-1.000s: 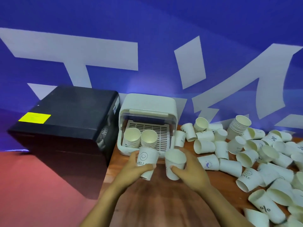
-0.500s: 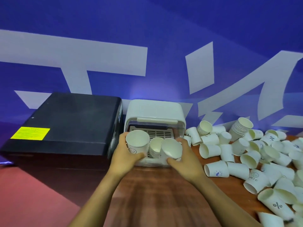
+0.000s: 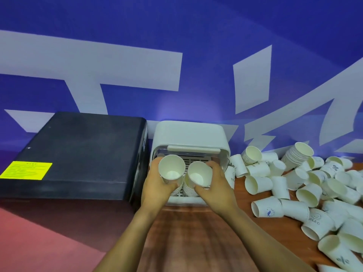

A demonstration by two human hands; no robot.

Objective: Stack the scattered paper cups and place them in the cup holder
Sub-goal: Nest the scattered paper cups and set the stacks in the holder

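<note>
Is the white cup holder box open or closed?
Open. The cup holder has its front lid lifted, so the slotted tray inside shows, and both hands hold cups over the stacks in it.

We carried the two cups from above the table edge forward to the holder (image 3: 189, 134), so that the left hand (image 3: 157, 185) held its cup (image 3: 171, 169) over the left stack and the right hand (image 3: 214, 185) held its cup (image 3: 199, 174) over the right stack (image 3: 189, 190). The left cup's printed face turned away from us, and both mouths tipped toward us.
</note>
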